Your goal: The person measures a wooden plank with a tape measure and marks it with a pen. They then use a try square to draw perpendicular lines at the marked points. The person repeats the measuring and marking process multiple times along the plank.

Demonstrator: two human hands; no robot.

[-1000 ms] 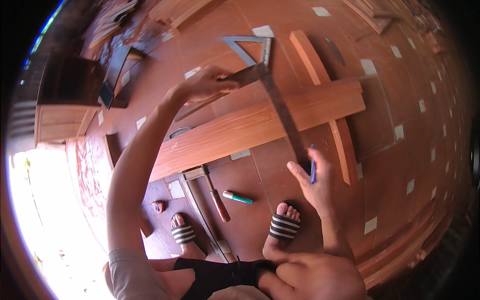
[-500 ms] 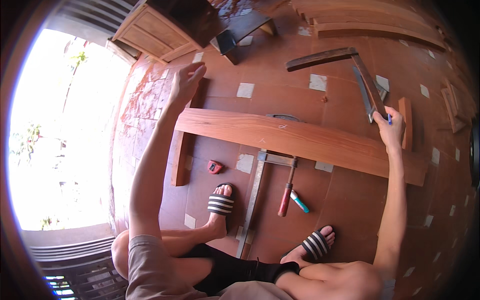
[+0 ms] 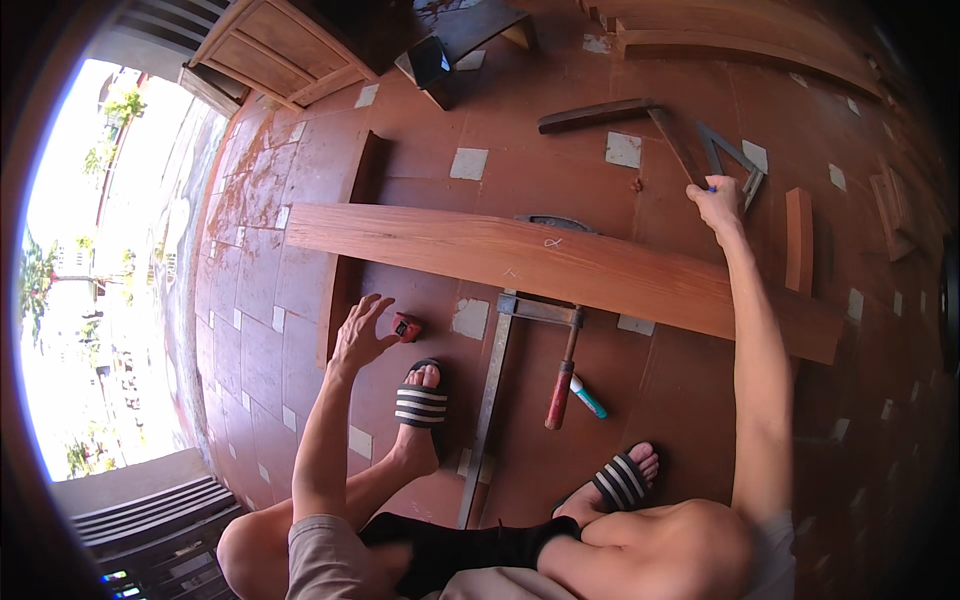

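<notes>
Red-brown board (image 3: 620, 275): lying flat across the middle, running left to right, and its left part is resting over a wooden strip (image 3: 337, 300). It's sitting there in one piece.
Pale marks (image 3: 553, 243): two of them are showing on the top face, so I'm guessing some marking is already done. Nothing is showing how much is left, so I'm not calling it.
Right hand (image 3: 718, 203): closed up past the board's far edge, over to the right. Looks like it's gripping the near end of the L-shaped wooden square (image 3: 676, 146), and a blue pen (image 3: 711, 189) is poking out at the fingers.
Metal triangle (image 3: 712, 148): lying just right of the square, far side of the board.
Left hand (image 3: 360, 335): holding nothing, fingers and thumb are hanging wide apart on the near left.
Red tape measure (image 3: 406, 327): sitting just right of that hand; can't tell whether the thumb is touching it.
Bar clamp (image 3: 492, 400): lying on the near side of the board, with a teal marker (image 3: 588, 396) resting beside its handle.
</notes>
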